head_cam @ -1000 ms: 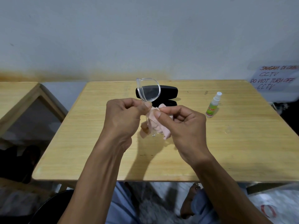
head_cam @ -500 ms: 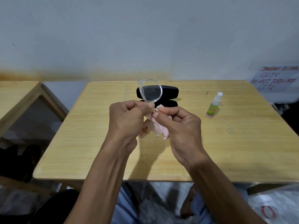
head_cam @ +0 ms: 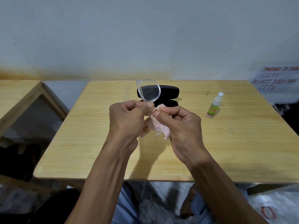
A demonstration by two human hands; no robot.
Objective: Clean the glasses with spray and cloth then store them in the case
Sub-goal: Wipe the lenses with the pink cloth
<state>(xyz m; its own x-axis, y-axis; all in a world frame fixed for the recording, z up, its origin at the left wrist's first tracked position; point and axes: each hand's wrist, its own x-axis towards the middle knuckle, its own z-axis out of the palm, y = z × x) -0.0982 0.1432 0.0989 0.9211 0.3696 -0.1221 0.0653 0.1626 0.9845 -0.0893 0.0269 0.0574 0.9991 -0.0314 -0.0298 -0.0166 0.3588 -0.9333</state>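
Head view: the step in hand appears to be wiping 1 lens. The left hand (head_cam: 127,117) pinches the clear-framed plastic glasses (head_cam: 149,92) near the bridge, holding them above the pale wooden counter (head_cam: 97,135) with 1 lens raised upright. The right hand (head_cam: 181,125) pinches the pale pink soft cloth (head_cam: 157,125) over the lower lens, which is hidden. To wipe well, the cloth should cover both lens faces under light circular pressure while the frame is supported. The black oblong case (head_cam: 169,92) lies open behind the hands; the small white-capped green spray bottle (head_cam: 214,105) stands well apart on the right. Both forearms converge, wrists slightly bent.
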